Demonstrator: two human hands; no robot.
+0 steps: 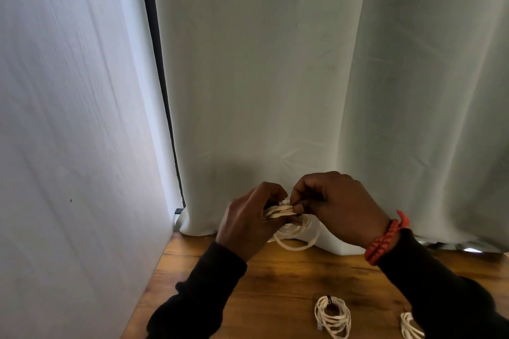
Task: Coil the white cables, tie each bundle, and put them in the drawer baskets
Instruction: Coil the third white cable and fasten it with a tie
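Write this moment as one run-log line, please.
left hand: grips white cable coil | right hand: pinches it | tied white cable bundle: on brown wooden table

Three white cable coils (332, 316), two hands (249, 217).

No lettering, label, brand mark, number or sign can be read anywhere in the head view.
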